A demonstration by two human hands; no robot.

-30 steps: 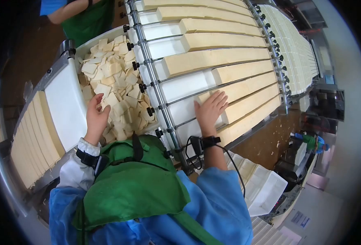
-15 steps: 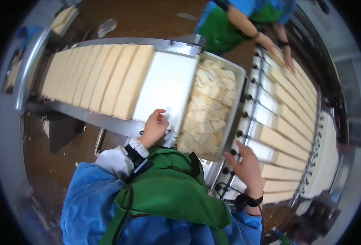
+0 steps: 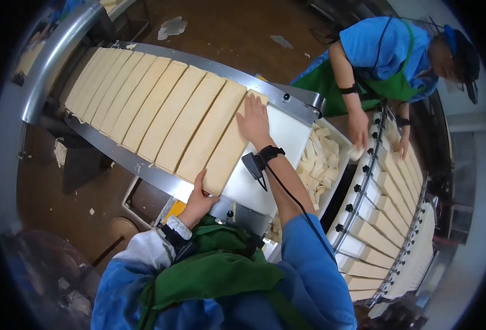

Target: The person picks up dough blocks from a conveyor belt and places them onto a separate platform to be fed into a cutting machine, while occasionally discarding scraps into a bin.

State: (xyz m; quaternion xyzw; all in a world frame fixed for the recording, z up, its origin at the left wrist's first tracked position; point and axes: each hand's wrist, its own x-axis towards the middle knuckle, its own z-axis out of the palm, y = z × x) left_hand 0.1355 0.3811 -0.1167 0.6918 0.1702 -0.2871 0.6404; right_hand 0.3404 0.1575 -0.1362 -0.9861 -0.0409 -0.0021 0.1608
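Note:
Long cream-coloured dough strips [image 3: 172, 116] lie side by side in stacks across a white belt [image 3: 252, 184]. At the near end of the last strip stack [image 3: 227, 157] is my left hand [image 3: 199, 204], its thumb and fingers apart at the edge. Toward the far end of that same stack, my right hand [image 3: 254, 122] lies flat with its fingers stretched out. Neither hand is closed round anything. To the right of the belt's end, a tray [image 3: 339, 181] holds many loose dough pieces [image 3: 318, 159].
A co-worker [image 3: 380, 49] in blue and green leans over a second line at the right, where more strips [image 3: 383, 231] lie beside a rail with black knobs [image 3: 357, 188]. A metal roller cover [image 3: 61, 60] stands at the left, a fan [image 3: 56, 275] at the lower left.
My right hand has moved from beside the second line onto the last strip stack. My left hand has come to its near end. The strips reach further right, and the view has turned.

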